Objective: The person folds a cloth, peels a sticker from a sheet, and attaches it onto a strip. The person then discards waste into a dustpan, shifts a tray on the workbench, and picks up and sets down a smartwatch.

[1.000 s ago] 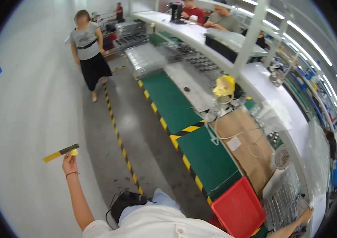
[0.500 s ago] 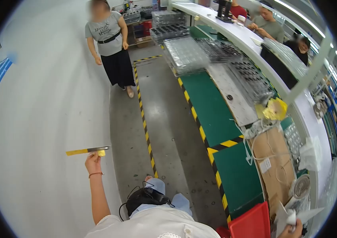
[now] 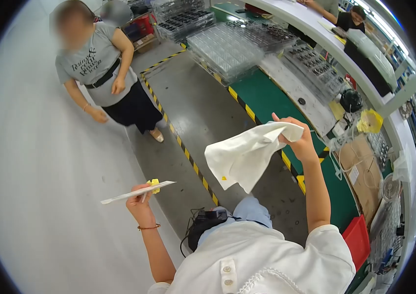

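Observation:
My left hand is closed on a thin flat strip, pale and seen almost edge-on. A small crumpled yellow piece sits at the fingertips of that hand. Out in front, my right hand grips a white cloth by its upper right corner. The cloth hangs over the aisle and bears a small yellow spot near its lower edge. I cannot make out exactly what the strip is.
A person in a grey shirt stands ahead by the white wall. On the right, a green bench carries clear plastic trays and a cardboard piece. A red bin is near my right side.
My right hand has swung from the lower right bench to the front, bringing the white cloth. The strip in my left hand has turned and moved right. The other person appears closer.

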The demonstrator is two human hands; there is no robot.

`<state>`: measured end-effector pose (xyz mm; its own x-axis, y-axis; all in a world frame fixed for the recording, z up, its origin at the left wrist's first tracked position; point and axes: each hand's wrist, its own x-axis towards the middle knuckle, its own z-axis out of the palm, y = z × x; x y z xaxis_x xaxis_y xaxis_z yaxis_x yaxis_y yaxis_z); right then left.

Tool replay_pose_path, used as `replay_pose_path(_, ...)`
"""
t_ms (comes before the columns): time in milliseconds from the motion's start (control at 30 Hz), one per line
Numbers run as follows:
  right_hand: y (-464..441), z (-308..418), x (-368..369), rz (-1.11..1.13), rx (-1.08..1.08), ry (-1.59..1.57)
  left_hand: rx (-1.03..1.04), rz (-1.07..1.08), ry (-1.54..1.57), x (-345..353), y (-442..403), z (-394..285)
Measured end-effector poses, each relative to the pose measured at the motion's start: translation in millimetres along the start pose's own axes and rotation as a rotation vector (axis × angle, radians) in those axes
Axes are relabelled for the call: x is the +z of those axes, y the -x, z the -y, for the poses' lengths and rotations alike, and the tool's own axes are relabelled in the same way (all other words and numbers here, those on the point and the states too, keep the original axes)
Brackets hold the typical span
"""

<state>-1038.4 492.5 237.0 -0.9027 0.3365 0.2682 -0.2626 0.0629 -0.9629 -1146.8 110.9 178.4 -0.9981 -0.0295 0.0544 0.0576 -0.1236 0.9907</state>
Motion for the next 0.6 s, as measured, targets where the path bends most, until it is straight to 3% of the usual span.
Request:
replay_pose_path(200,-63,-14,-34,0.05,-0.231,-0.002,0.135,0.109,0.011,49,-82,-3)
replay_pose_path(333,-94,18,-82,-0.101,-0.379,0.295,0.111,0.137,-0.006,97,-113,16)
replay_pose_path(400,-112,46,-95,-0.415,-0.241,0.396,0.07,0.175,0.029,132,-127,17)
replay_pose_path(433,-122,54,-112,-0.474,-0.326,0.576,0.085,0.204,0.03,146,-137,24)
replay_pose_path(567,-165,84,-184,-0.869,-0.616,0.674,0.048,0.259,0.02,200,-176,43)
replay_pose_path(600,-171,94,-199,-1.005,-0.672,0.732,0.124,0.285,-0.051,213,-184,46)
